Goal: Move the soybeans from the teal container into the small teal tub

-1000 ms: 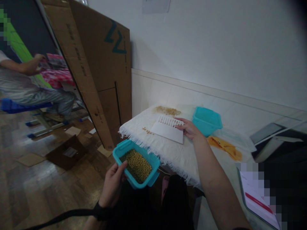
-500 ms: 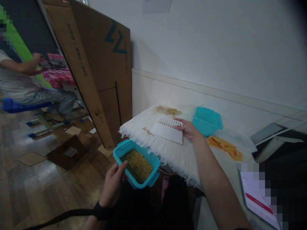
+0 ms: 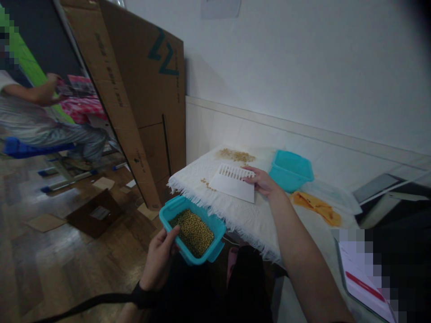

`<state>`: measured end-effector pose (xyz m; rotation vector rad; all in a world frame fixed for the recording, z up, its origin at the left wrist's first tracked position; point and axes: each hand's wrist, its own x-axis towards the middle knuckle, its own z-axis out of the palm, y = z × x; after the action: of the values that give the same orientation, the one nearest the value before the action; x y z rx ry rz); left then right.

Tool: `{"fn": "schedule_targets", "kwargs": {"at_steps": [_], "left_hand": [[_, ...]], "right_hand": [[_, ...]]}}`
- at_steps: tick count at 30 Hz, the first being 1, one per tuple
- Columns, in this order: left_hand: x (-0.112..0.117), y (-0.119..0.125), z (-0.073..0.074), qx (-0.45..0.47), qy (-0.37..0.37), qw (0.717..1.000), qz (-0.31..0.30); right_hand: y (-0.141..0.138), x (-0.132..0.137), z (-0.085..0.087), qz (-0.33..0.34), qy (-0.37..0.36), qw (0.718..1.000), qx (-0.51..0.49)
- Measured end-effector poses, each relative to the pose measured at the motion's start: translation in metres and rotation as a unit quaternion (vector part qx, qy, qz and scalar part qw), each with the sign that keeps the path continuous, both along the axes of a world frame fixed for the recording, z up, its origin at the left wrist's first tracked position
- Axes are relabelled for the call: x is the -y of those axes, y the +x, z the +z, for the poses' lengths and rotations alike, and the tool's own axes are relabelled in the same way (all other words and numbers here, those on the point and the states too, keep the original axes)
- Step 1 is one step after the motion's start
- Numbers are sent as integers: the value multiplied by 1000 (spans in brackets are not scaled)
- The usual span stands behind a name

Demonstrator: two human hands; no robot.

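My left hand [image 3: 160, 255] grips the near left rim of a teal plastic container [image 3: 218, 223], thumb over the edge. Yellow soybeans [image 3: 198, 231] and smaller green beans lie mixed inside it. The container is below the table's fringed edge. On the white cloth [image 3: 188, 176], my right hand [image 3: 261, 180] is closed on the right side of a white flat scraper [image 3: 232, 187] with a row of slots along its far edge. A few loose beans [image 3: 206, 183] lie by its left side, and a scattered bean pile [image 3: 237, 155] lies beyond it.
A second teal container [image 3: 292, 172] stands at the back right, beside a clear lid [image 3: 332, 197] and a folded orange cloth [image 3: 316, 207]. Further right is a tablet-like device [image 3: 363, 278]. A tall cardboard box [image 3: 144, 89] rises left of the table; another person [image 3: 30, 107] sits beyond it.
The scraper and my right hand have shifted slightly left and toward me on the cloth. My left hand and its container have barely moved.
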<state>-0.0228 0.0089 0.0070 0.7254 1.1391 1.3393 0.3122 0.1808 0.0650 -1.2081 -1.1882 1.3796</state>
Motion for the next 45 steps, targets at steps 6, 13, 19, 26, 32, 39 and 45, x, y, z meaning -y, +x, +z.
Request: {"fn": "schedule_targets", "kwargs": {"at_steps": [6, 13, 19, 26, 32, 39, 45], "left_hand": [[0, 0, 1, 3, -5, 1000, 9], [-1, -4, 3, 16, -2, 1000, 16], [-3, -8, 11, 36, -4, 999, 30], [-3, -9, 12, 45, -16, 998, 31], [-3, -10, 8, 39, -6, 999, 27], [-3, -9, 11, 43, -10, 999, 29], [-2, -10, 10, 44, -8, 999, 28]], "right_hand": [[-8, 3, 2, 5, -2, 1000, 14], [-15, 3, 1, -1, 11, 1000, 25], [-28, 4, 1, 21, 10, 1000, 8], [-46, 15, 7, 113, -10, 993, 11], [-44, 13, 9, 94, 20, 995, 4], [-20, -1, 3, -83, 33, 996, -3], [-18, -1, -1, -71, 14, 997, 31]]}}
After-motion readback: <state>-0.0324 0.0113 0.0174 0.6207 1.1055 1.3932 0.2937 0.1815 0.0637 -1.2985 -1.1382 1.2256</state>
